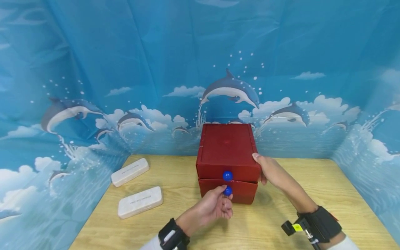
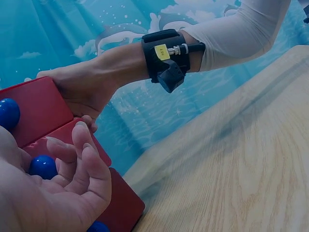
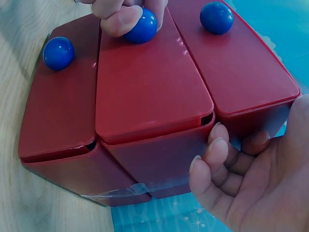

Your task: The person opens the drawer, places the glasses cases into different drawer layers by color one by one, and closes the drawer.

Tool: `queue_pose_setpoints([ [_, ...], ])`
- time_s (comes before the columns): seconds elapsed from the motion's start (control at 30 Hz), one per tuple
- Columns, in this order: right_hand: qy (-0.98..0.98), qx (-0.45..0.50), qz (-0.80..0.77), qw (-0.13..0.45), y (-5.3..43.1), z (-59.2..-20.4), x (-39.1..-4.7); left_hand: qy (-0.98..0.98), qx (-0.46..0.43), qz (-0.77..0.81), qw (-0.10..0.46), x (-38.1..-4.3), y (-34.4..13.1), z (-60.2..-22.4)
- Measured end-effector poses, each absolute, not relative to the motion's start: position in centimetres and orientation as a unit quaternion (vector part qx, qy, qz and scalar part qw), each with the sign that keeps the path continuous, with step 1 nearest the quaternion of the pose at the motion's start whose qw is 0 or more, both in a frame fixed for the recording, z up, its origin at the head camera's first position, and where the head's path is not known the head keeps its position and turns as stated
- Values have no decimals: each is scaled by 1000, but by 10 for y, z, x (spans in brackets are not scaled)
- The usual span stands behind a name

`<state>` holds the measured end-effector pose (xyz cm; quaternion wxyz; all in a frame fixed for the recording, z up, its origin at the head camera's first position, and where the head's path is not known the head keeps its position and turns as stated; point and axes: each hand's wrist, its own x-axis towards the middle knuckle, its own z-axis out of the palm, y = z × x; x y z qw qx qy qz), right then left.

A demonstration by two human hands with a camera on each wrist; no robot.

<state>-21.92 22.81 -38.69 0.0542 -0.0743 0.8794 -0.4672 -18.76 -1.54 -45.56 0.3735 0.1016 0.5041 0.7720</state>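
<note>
A dark red drawer box (image 1: 226, 146) with three stacked drawers stands on the table, each front bearing a round blue knob. My left hand (image 1: 215, 205) pinches the middle knob (image 1: 227, 190) between thumb and finger, its other fingers curled below. Above that is the top knob (image 1: 227, 176); the bottom knob (image 3: 58, 53) shows in the right wrist view. On the box's right side, my right hand (image 1: 269, 169) holds the front corner, thumb at the top edge and bent fingers (image 3: 216, 153) against the side wall. Small dark gaps show at the corners of the middle and bottom drawer fronts.
Two pale oblong cases (image 1: 130, 172) (image 1: 140, 202) lie on the left of the wooden table (image 1: 281, 225). Behind and at both sides hangs a blue curtain (image 1: 168, 45) printed with dolphins. Clear tape (image 3: 116, 192) runs along the box's side.
</note>
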Motion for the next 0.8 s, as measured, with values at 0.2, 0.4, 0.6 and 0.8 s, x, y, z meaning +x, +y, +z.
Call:
queue_pose_setpoints([
  [0.2, 876, -78, -473, 54, 227, -387, -219, 509, 103, 773, 365, -188, -15, -458],
  [0.4, 878, -80, -470, 49, 227, -385, -218, 513, 115, 768, 366, -190, -14, -460],
  [0.6, 878, -78, -469, 46, 226, -386, -217, 511, 117, 766, 372, -193, -15, -462],
  [0.8, 877, -71, -474, 47, 226, -387, -218, 515, 116, 762, 375, -196, -17, -462],
])
